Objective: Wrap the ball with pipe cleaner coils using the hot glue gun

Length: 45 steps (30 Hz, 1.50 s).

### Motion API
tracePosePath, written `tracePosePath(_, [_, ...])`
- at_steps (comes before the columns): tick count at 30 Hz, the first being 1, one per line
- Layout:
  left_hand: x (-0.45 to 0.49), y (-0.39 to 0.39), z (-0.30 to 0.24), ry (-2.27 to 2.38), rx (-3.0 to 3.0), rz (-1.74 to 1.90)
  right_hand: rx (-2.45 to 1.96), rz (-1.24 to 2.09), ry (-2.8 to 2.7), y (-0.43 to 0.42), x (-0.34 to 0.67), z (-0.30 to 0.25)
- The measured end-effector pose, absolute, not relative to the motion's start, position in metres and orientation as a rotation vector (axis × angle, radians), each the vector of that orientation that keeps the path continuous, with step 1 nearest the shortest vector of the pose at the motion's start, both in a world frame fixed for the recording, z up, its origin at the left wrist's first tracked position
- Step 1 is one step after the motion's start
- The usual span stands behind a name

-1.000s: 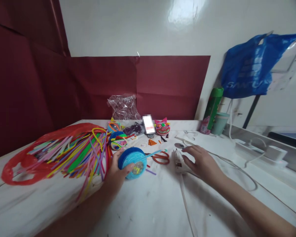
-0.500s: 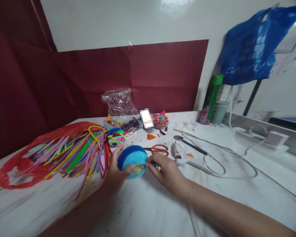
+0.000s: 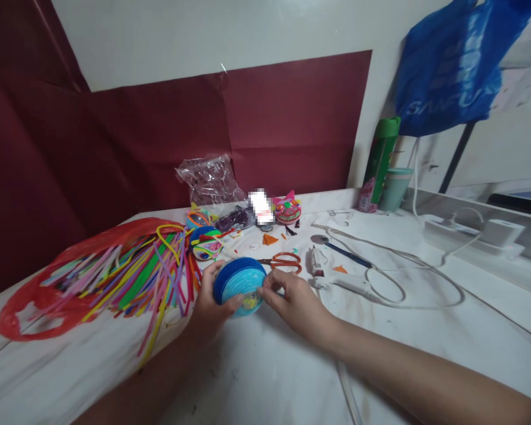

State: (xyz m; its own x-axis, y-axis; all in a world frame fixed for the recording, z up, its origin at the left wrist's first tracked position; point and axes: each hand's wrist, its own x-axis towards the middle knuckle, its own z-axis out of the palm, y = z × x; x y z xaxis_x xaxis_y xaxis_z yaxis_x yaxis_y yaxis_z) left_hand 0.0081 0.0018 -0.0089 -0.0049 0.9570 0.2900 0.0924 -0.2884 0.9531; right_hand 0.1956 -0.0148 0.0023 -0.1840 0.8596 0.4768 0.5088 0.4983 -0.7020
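Note:
My left hand (image 3: 209, 310) is wrapped round a ball (image 3: 239, 280) covered in coiled pipe cleaner, dark blue above and light blue below. Its thumb presses on the lower front, beside an uncovered patch showing yellow bits. At the ball's right edge, the fingertips of my right hand (image 3: 298, 302) pinch what looks like the light blue pipe cleaner's end, mostly hidden by the fingers. Orange-handled scissors (image 3: 287, 260) lie just behind the ball. To the right of my right hand rests a white glue gun (image 3: 331, 280).
Loose coloured pipe cleaners (image 3: 133, 271) spill from a red plastic bag (image 3: 11, 321) at left. Behind stand decorated balls, one a pink cat face (image 3: 287, 211), a blurred phone (image 3: 261, 206) and a transparent bag (image 3: 210, 180). A cable, power strip (image 3: 464, 230), green can (image 3: 380, 159) and cup (image 3: 397, 189) are rightward.
The view has shifted slightly. My right fingers have come round a little further onto the ball's front edge. My left hand keeps its hold on the ball.

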Motion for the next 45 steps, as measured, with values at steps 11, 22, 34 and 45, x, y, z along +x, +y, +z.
tracePosePath(11, [0.013,-0.005,-0.005,1.164,1.435,1.344,-1.177,0.427,-1.86,-0.014,0.196,-0.004])
tracePosePath(22, [0.011,-0.001,-0.008,1.21,1.391,1.333,-1.055,0.503,-1.79,-0.015,0.196,-0.005])
tracePosePath(34, [0.009,0.0,-0.012,1.154,1.389,1.356,-1.088,0.506,-1.742,-0.016,0.193,-0.009])
tracePosePath(45, [0.012,-0.003,-0.008,1.217,1.434,1.297,-1.143,0.509,-1.749,-0.017,0.193,-0.008])
